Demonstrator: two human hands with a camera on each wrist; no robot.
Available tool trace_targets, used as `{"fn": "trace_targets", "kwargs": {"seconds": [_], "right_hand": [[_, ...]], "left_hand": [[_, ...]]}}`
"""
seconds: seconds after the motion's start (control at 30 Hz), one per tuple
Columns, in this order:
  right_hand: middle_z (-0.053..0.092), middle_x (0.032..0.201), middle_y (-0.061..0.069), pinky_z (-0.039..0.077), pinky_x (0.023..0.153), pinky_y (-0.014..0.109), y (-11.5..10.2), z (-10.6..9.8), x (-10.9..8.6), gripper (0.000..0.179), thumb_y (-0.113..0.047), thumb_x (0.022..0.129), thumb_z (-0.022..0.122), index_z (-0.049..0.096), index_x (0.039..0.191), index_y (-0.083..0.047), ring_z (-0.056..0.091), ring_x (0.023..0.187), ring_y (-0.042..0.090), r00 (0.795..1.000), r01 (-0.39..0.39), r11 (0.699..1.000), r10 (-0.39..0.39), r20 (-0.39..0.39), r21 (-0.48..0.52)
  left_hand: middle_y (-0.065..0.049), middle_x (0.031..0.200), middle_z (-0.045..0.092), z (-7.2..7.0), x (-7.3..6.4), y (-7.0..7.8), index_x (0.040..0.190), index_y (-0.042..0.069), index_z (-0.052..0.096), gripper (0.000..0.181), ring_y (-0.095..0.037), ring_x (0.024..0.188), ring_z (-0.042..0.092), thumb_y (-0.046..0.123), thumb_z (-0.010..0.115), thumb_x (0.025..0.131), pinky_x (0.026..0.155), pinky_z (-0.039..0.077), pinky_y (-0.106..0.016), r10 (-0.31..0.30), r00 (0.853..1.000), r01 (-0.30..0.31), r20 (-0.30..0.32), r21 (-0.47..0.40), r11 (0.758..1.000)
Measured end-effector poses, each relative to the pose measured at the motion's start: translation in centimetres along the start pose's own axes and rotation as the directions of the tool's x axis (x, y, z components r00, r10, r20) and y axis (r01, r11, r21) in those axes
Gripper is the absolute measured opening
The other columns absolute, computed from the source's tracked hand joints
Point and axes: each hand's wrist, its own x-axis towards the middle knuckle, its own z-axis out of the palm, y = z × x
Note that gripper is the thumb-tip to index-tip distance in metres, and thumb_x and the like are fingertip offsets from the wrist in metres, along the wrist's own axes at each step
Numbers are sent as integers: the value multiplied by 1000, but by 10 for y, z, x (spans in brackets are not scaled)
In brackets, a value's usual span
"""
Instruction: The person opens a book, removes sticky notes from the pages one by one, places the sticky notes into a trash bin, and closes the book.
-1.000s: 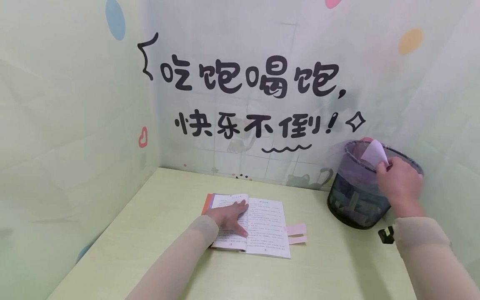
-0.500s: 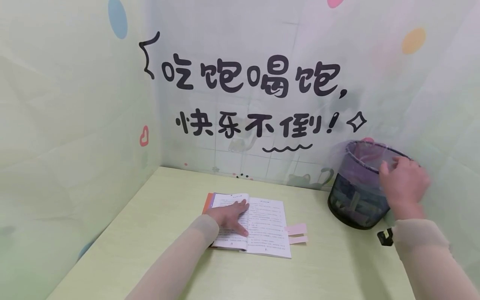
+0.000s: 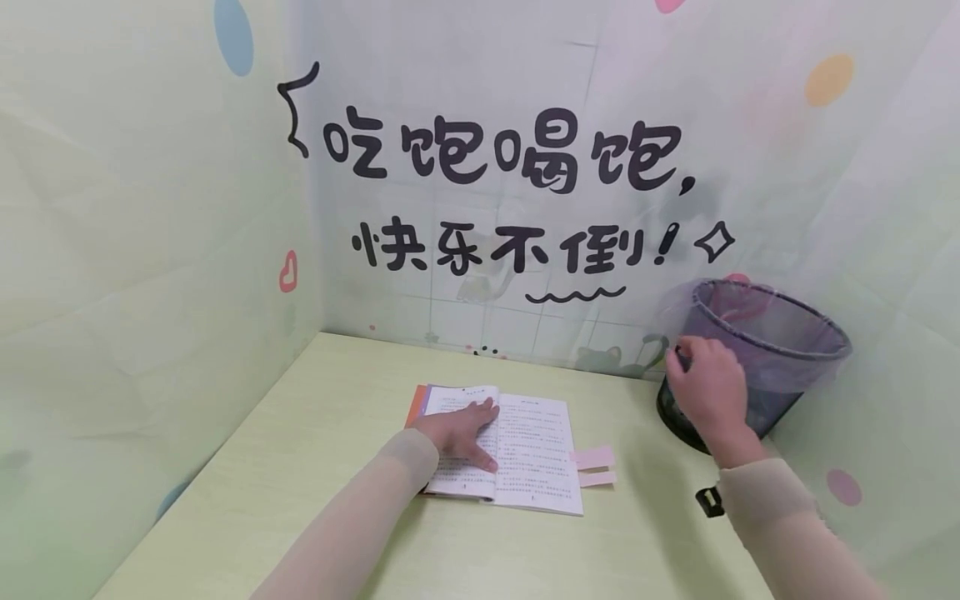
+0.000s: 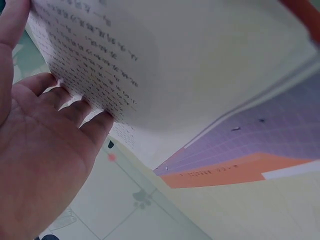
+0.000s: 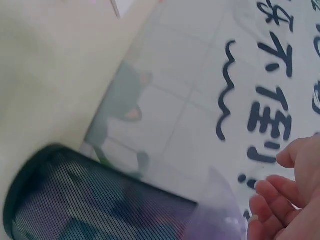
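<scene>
An open book (image 3: 534, 454) lies on the table, with two pink sticky tabs (image 3: 596, 457) jutting from its right edge. My left hand (image 3: 459, 435) rests spread over the left page, its fingers near the spine. In the left wrist view, the fingers of this hand (image 4: 45, 150) touch the printed page (image 4: 95, 60), and a purple and orange cover (image 4: 240, 165) shows beneath. My right hand (image 3: 708, 387) is in front of the mesh waste bin (image 3: 783, 404). Its fingers are loosely bent and hold nothing, as the right wrist view of the hand (image 5: 287, 200) shows too.
The bin, lined with a thin purple bag (image 3: 817, 367), stands in the back right corner of the pale table (image 3: 315, 500). Printed curtains (image 3: 480, 317) close off the back and sides. A small black piece (image 3: 709, 502) sits at my right wrist.
A pink slip of paper left my right hand at the bin's mouth and is out of sight. The hand has since moved left, off the rim. My left hand and the book stay put.
</scene>
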Motion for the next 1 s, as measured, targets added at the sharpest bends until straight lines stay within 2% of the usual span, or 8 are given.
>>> {"fn": "trace_targets", "kwargs": {"seconds": [0.13, 0.3, 0.4, 0.5, 0.63, 0.7, 0.8, 1.0], "right_hand": [[72, 123, 30, 53, 99, 70, -10, 26, -16, 41, -24, 110, 60, 71, 132, 8, 66, 115, 51, 991, 19, 1000, -20, 133, 8], [73, 127, 27, 56, 102, 67, -15, 56, -35, 41, -28, 109, 60, 72, 132, 3, 68, 119, 48, 957, 29, 1000, -27, 290, -4], [75, 121, 23, 59, 100, 63, -16, 72, -45, 38, -27, 107, 64, 74, 129, 1, 70, 114, 44, 925, 65, 998, -57, 376, -7], [75, 116, 18, 60, 100, 60, -16, 85, -55, 33, -25, 105, 69, 77, 125, -1, 72, 110, 40, 882, 115, 993, -99, 460, -7], [76, 118, 15, 59, 104, 60, -17, 97, -67, 30, -22, 103, 71, 78, 125, -3, 71, 114, 38, 821, 160, 987, -123, 557, -17], [76, 118, 14, 58, 104, 60, -17, 100, -71, 28, -21, 102, 70, 80, 122, -4, 70, 114, 38, 802, 169, 985, -123, 585, -25], [77, 113, 11, 58, 104, 58, -19, 102, -75, 21, -19, 101, 69, 81, 114, -7, 71, 111, 35, 793, 171, 985, -118, 597, -32], [75, 101, 2, 60, 98, 53, -20, 102, -78, 4, -16, 101, 76, 79, 101, -12, 69, 100, 26, 811, 172, 984, -120, 573, -38]], "left_hand": [[3, 187, 11, 0, -1, 0, 176, 22, 26, 113, -26, 174, 10, 50, 90, 88, 141, 14, -54, 0, 1000, 0, -2, 4, 1000], [2, 187, 11, 0, -1, 0, 176, 21, 26, 113, -26, 174, 11, 51, 89, 88, 141, 15, -53, 2, 1000, -2, -6, 10, 1000], [1, 187, 11, -1, -1, 1, 176, 21, 26, 113, -27, 174, 10, 51, 89, 88, 141, 14, -54, 5, 1000, -5, -6, 6, 1000], [1, 187, 10, -1, -2, 1, 176, 20, 25, 113, -27, 174, 10, 50, 89, 88, 141, 13, -54, 9, 1000, -9, -4, 0, 1000], [0, 187, 10, -1, -4, 1, 177, 20, 25, 113, -28, 174, 9, 51, 89, 88, 142, 12, -54, 13, 1000, -13, 0, -5, 1000], [1, 187, 10, -1, -4, 1, 177, 20, 25, 114, -28, 174, 9, 52, 89, 88, 141, 12, -54, 15, 1000, -15, 0, -5, 1000], [1, 187, 10, -1, -4, 0, 177, 20, 25, 114, -28, 174, 9, 52, 89, 88, 141, 13, -54, 16, 1000, -16, 0, -7, 1000], [0, 187, 10, -1, -4, 0, 177, 20, 25, 113, -28, 174, 9, 50, 89, 89, 141, 13, -54, 16, 1000, -16, 1, -9, 1000]]}}
